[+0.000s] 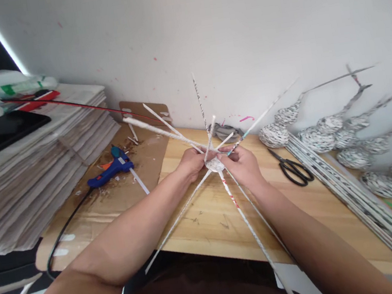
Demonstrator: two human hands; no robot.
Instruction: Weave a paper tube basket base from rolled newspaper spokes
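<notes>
A small woven paper piece (215, 165) is held between my two hands above the wooden board, with long rolled paper sticks spreading from it in all directions. My left hand (195, 163) grips its left side, fingers closed. On the right side, my right hand (240, 164) pinches the piece near a paper stick (264, 113) that points up and right. Another stick with red marks (230, 195) runs down toward my body. Some of my fingertips are hidden behind the piece.
Black scissors (295, 171), woven paper shapes (275, 134) and a bundle of paper sticks (351, 202) lie right. A blue glue gun (111, 170) with a black cord is left, beside stacked newspapers (53, 153). A grey object (226, 131) sits by the wall.
</notes>
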